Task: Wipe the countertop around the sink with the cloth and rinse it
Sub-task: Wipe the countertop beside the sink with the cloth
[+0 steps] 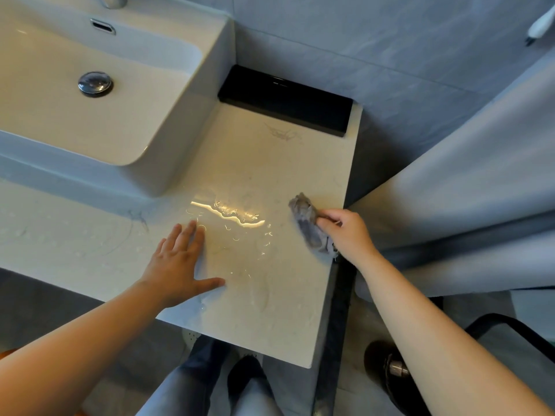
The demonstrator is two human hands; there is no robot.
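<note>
The pale counter point(270, 163) runs under the white sink point(90, 124) and on to its right. That stretch right of the sink is wet, with a film of water point(234, 216) catching the light, and more beads lie in front of the sink. A black box point(285, 100) sits at the back, just right of the sink's far corner and against the wall; it looks parked there, clear of the wiping path.

The person's left hand point(177, 262) lies flat on the wet surface in front of the sink's right corner, fingers straight and close together, thumb spread wide. I'd say it braces the body for leaning in. The right hand point(348, 232), well right of the sink at the counter's outer edge, has its fingers curled round a crumpled grey cloth point(309, 226) that touches the counter. Working from that edge makes sense to me, since water can be drawn toward the sink rather than pushed onto the floor. Most of the wiping looks undone, the rinse too. The drain plug point(95, 83) sits in the sink's floor
</note>
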